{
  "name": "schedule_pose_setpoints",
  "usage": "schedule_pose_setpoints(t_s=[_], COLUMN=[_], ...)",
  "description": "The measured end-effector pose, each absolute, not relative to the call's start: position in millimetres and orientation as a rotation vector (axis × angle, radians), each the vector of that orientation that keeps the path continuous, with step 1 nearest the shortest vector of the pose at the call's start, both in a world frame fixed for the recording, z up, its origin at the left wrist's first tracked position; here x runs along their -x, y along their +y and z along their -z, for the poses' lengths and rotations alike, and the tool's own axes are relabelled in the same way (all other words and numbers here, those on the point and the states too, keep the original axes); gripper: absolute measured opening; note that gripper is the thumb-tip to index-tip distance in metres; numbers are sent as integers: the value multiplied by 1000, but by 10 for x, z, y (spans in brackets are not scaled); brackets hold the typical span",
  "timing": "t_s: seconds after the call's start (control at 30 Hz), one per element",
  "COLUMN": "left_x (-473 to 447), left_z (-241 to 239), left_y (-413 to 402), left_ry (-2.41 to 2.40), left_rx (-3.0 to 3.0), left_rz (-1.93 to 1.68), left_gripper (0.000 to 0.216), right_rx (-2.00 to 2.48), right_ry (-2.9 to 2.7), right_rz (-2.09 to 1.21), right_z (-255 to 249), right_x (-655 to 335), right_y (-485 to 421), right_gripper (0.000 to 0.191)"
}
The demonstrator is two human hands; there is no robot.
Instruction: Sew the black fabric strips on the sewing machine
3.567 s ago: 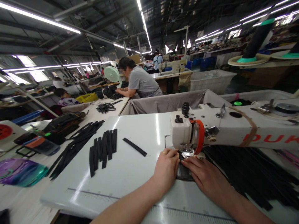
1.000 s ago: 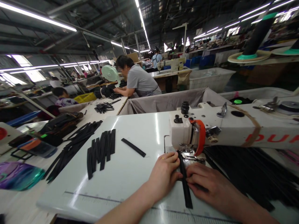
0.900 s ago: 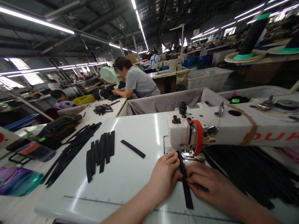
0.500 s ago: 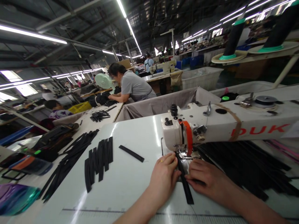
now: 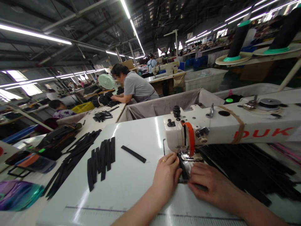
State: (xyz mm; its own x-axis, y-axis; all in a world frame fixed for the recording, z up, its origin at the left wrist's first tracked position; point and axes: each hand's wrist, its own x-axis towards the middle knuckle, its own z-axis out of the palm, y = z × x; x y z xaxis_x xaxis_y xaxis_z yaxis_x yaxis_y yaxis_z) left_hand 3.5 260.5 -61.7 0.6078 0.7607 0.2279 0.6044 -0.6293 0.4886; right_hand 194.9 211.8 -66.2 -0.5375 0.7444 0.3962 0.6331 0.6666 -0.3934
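Close in front of the needle area of a white sewing machine point(image 5: 211, 127), a black fabric strip point(image 5: 184, 169) lies between my two hands. My left hand point(image 5: 166, 172) presses its bunched fingertips along the strip's left side, beside the presser foot. On the right, my right hand point(image 5: 208, 180) has its fingers curled and closed, with a dark bit of strip showing beneath them. The strip's far end is hidden at the foot, its near end by my right fingers. A single black strip point(image 5: 133, 154) lies apart on the white tabletop point(image 5: 131, 185), left of my hands.
Left on the table is a row of black strips point(image 5: 101, 160), with a longer pile point(image 5: 72, 163) beyond. More dark strips point(image 5: 244, 169) lie under the machine arm. Thread cones point(image 5: 238, 40) stand upper right. A co-worker point(image 5: 138, 83) leans over a neighbouring table.
The strip's near end, which stretched toward me past my fingers, no longer shows there. My right fingers have curled in over a dark piece. My left hand stays by the foot. The view shifted slightly.
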Motion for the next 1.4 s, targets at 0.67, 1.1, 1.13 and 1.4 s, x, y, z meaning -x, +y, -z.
schedule_pose_setpoints(t_s=[0.67, 1.1, 1.13, 1.4], left_x=[-86, -143, -144, -151], left_z=[638, 737, 742, 729], left_y=[2593, 2564, 2563, 2586], left_ry=[1091, 1195, 1202, 1197], left_rx=[-2548, -2655, -2667, -2671], left_rz=[-617, -574, -569, -563], left_gripper=[24, 32, 34, 31], right_rx=[1197, 1206, 1205, 1215], right_ry=[-2313, -2292, -2292, -2296], right_rz=[64, 40, 42, 20], right_z=[729, 718, 720, 777], right_x=[-1917, -1925, -1926, -1938], right_y=[2228, 2206, 2204, 2215], right_gripper=[26, 25, 25, 27])
